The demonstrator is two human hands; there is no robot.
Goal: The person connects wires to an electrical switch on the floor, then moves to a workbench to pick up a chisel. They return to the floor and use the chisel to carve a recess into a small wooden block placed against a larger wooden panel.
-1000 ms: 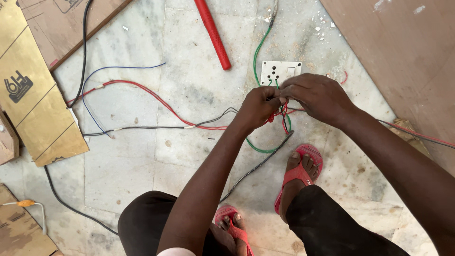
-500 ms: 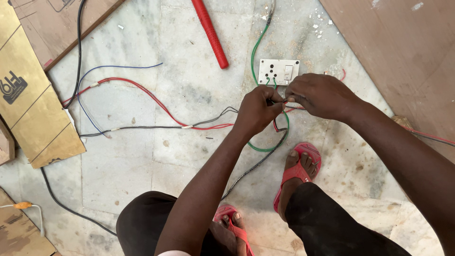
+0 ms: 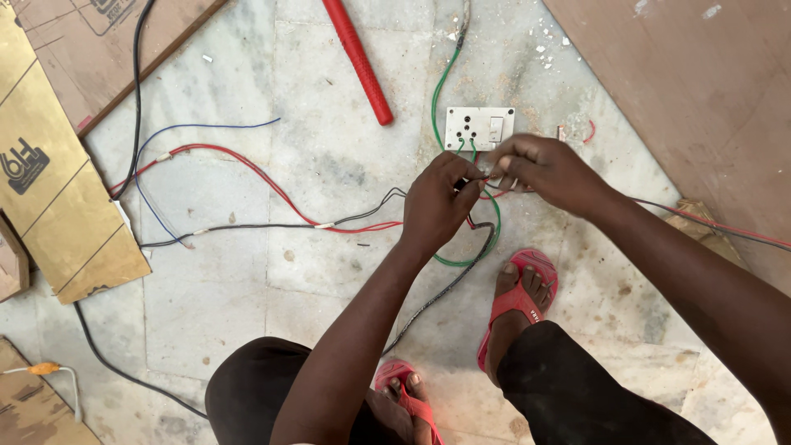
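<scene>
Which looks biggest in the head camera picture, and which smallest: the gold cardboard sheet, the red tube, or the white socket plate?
1. Gold cardboard sheet, clearly the largest.
2. Red tube, long but thin.
3. White socket plate, the smallest.
All three lie on the floor, so nearness hardly changes the order.

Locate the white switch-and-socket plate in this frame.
In the head view, the white switch-and-socket plate lies on the marble floor upper centre, just above the right hand, right of the red tube, with green wire beside it.
</scene>
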